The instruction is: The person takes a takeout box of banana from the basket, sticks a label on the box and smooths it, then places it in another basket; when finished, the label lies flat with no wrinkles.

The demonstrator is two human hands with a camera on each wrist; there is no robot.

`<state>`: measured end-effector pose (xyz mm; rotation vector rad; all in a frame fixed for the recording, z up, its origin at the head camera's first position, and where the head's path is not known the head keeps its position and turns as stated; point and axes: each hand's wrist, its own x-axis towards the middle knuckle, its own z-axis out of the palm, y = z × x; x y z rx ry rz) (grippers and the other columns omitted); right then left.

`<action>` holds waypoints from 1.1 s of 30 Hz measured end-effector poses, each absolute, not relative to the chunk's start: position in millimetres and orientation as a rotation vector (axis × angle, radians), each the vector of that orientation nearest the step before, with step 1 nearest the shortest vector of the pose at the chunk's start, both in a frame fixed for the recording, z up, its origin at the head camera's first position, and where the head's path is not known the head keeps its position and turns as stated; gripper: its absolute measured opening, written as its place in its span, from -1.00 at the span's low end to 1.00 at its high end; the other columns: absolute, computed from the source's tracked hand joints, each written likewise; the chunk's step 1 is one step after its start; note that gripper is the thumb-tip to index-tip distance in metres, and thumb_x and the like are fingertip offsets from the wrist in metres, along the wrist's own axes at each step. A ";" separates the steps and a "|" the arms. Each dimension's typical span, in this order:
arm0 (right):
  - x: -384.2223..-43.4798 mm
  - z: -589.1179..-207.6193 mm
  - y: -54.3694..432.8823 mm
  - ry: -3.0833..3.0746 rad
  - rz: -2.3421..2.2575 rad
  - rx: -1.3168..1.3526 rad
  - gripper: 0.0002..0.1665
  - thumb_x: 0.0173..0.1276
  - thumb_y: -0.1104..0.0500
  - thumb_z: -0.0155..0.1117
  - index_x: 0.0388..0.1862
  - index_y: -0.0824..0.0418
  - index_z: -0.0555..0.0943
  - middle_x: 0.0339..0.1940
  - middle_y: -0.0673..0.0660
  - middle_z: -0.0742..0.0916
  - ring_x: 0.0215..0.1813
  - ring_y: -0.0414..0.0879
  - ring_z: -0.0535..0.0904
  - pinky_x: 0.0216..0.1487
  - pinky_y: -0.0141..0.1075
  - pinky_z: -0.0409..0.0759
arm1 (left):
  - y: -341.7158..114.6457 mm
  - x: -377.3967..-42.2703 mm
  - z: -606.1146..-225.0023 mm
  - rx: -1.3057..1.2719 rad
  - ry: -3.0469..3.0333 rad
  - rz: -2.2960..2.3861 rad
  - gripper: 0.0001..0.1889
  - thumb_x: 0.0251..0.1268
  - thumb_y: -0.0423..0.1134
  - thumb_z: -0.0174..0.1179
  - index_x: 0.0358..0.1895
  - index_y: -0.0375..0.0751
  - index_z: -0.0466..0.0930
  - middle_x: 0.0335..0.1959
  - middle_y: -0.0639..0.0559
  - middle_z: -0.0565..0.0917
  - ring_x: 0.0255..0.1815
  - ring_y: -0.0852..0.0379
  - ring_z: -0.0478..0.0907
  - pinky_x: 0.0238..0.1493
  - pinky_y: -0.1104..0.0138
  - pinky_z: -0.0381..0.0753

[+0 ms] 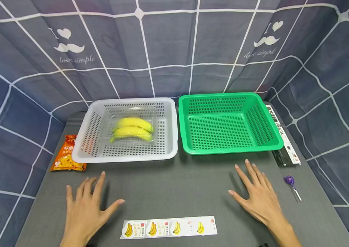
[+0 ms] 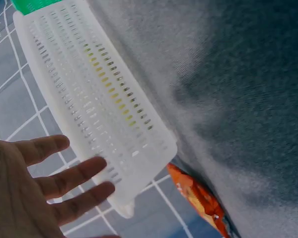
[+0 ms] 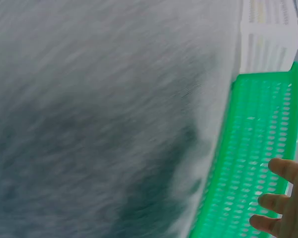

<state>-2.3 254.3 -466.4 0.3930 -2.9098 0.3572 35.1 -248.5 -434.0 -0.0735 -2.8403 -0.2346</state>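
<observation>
My left hand (image 1: 84, 211) is held over the grey table in front of the white basket (image 1: 125, 159), fingers spread and holding nothing. In that basket lies a clear plastic box (image 1: 131, 111) with bananas (image 1: 132, 132) in it. On the right, my right hand (image 1: 259, 197) hovers in front of the green basket (image 1: 233, 151), fingers extended, with nothing in its grasp. Between the hands, near the front, lies a strip of banana stickers (image 1: 168, 227). The left wrist view shows the spread left fingers (image 2: 72, 186); in the right wrist view, some right fingers (image 3: 273, 202) appear.
An orange snack bag (image 1: 67, 154) leans by the white basket's left side. Right of the green basket lies a black and white pasta box (image 1: 283, 140), partly hidden by the basket. A purple lollipop (image 1: 290, 181) rests near the right hand. A grey checked curtain (image 1: 168, 41) encloses the table's back and sides.
</observation>
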 end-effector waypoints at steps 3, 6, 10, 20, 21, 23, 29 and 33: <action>-5.9 -459.5 247.7 -2.892 0.431 0.449 0.06 0.11 -0.36 0.37 0.54 -0.09 0.23 0.60 0.12 0.19 0.57 0.16 0.10 0.38 0.24 0.19 | -251.9 33.8 -430.8 -0.111 -2.767 -0.301 0.09 -0.19 0.51 0.29 0.41 -0.12 0.35 -0.07 -0.32 0.50 -0.07 -0.33 0.44 0.23 -0.36 0.17; -10.6 -452.3 241.4 -2.869 0.557 0.523 0.02 0.10 -0.27 0.44 0.51 -0.07 0.29 0.58 0.08 0.24 0.55 0.15 0.15 0.25 0.28 0.28 | -256.7 30.2 -427.8 -0.172 -2.689 -0.347 0.06 -0.16 0.51 0.28 0.38 -0.14 0.40 -0.18 -0.26 0.50 -0.24 -0.23 0.44 -0.01 -0.21 0.36; -15.7 -442.7 231.8 -2.858 0.752 0.622 -0.26 0.21 -0.10 0.43 0.37 -0.10 0.45 0.48 0.06 0.42 0.42 0.10 0.34 0.18 0.24 0.35 | -264.0 23.7 -425.2 -0.201 -2.651 -0.392 0.02 -0.19 0.39 0.39 0.38 -0.13 0.41 -0.21 -0.20 0.49 -0.34 -0.12 0.40 -0.29 -0.03 0.36; -49.4 -409.7 204.3 -2.728 1.056 1.022 -0.49 0.27 0.13 0.40 0.17 -0.20 0.54 0.26 -0.11 0.56 0.28 -0.17 0.45 0.19 -0.12 0.45 | -284.9 -10.5 -407.1 -0.077 -2.606 -0.617 -0.06 -0.20 -0.02 0.58 0.40 -0.08 0.39 -0.16 -0.20 0.45 -0.25 -0.02 0.34 -0.51 0.14 0.28; -53.3 -407.0 201.8 -2.708 1.100 1.072 -0.50 0.27 0.16 0.40 0.16 -0.20 0.54 0.26 -0.11 0.56 0.28 -0.17 0.44 0.20 -0.15 0.44 | -286.3 -15.3 -405.7 -0.047 -2.611 -0.651 -0.07 -0.16 -0.05 0.57 0.41 -0.07 0.38 -0.13 -0.21 0.45 -0.23 -0.02 0.34 -0.48 0.11 0.30; -59.8 -403.0 196.3 -2.677 1.180 1.155 -0.49 0.27 0.20 0.38 0.15 -0.19 0.53 0.26 -0.10 0.56 0.29 -0.17 0.44 0.22 -0.19 0.43 | -288.9 -23.5 -403.8 0.013 -2.632 -0.697 -0.09 -0.10 -0.05 0.55 0.43 -0.05 0.35 -0.12 -0.21 0.42 -0.24 0.00 0.33 -0.43 0.10 0.29; -77.8 -396.4 175.1 -2.620 1.209 1.307 -0.41 0.20 0.09 0.47 0.22 -0.09 0.52 0.25 -0.08 0.57 0.31 -0.15 0.44 0.28 -0.24 0.40 | -294.9 -38.1 -403.1 0.084 -2.631 -0.707 -0.10 -0.09 -0.06 0.55 0.41 -0.13 0.35 -0.19 -0.22 0.36 -0.31 0.07 0.26 -0.36 0.19 0.22; -92.3 -383.8 161.7 -2.617 1.199 1.394 -0.19 0.05 -0.09 0.57 0.30 -0.06 0.49 0.25 -0.09 0.56 0.31 -0.18 0.43 0.30 -0.23 0.42 | -300.2 -48.6 -403.9 0.085 -2.610 -0.695 -0.14 -0.09 -0.10 0.55 0.37 -0.19 0.39 -0.24 -0.24 0.34 -0.33 0.09 0.20 -0.36 0.26 0.18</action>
